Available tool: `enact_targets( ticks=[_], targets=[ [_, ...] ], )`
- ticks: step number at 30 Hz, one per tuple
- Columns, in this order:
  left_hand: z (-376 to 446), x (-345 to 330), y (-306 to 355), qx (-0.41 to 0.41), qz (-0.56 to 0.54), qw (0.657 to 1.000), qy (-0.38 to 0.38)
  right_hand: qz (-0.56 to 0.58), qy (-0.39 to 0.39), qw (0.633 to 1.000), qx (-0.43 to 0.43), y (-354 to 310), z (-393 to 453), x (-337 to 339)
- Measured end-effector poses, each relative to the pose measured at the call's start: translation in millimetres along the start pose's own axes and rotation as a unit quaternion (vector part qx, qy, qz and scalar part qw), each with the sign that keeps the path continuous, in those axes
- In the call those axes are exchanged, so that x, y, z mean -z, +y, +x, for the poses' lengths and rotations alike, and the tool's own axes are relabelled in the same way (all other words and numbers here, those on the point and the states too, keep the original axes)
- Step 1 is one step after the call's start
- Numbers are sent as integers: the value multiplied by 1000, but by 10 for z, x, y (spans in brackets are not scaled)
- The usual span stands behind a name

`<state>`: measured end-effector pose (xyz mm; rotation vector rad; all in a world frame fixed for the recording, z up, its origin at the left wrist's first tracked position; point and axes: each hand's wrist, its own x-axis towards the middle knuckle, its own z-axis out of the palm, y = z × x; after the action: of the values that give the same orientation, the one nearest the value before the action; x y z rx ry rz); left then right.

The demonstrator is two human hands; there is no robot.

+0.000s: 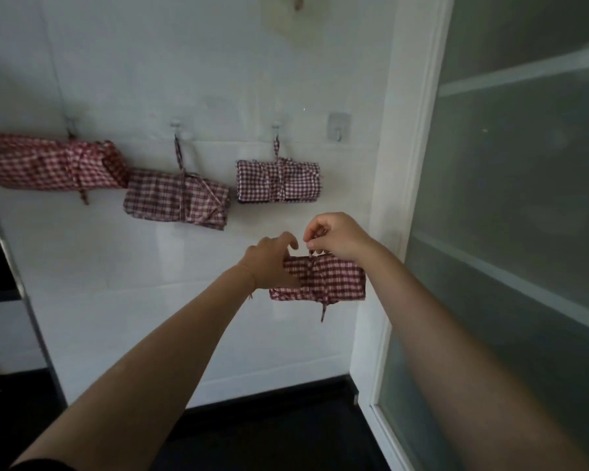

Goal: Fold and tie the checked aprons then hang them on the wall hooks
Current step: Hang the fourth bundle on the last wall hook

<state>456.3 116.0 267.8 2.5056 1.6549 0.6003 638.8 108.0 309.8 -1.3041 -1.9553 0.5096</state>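
Both arms are reaching toward the white wall (170,283). The left hand (269,263) is gripping the left end of a folded, tied apron (323,278), thumb spread above it. The right hand (337,237) is pinching the tie (312,252) at the bundle's top edge, fingers curled. This apron is hovering in front of the wall at about 5 o'clock from the free hook (337,125), well below it. A loose tie end is dangling under the bundle. Three more tied aprons are hanging from hooks at 9 to 11 o'clock from the hands: the nearest (278,181), the middle one (176,198), the far left one (51,166). A frosted glass door (524,198) is standing at 3 o'clock.
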Motion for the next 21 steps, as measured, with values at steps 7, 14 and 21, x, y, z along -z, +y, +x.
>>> enact_targets(
  ticks=[7,14,21],
  targets=[
    [262,455,180,46,-74,996,-24,107,146,983,-11,121,82,426],
    [486,847,460,33,-235,962,137,176,173,969,-30,109,359,750],
    [780,856,633,55,-151,964,211,164,254,953,-3,-90,764,1034]
  ],
)
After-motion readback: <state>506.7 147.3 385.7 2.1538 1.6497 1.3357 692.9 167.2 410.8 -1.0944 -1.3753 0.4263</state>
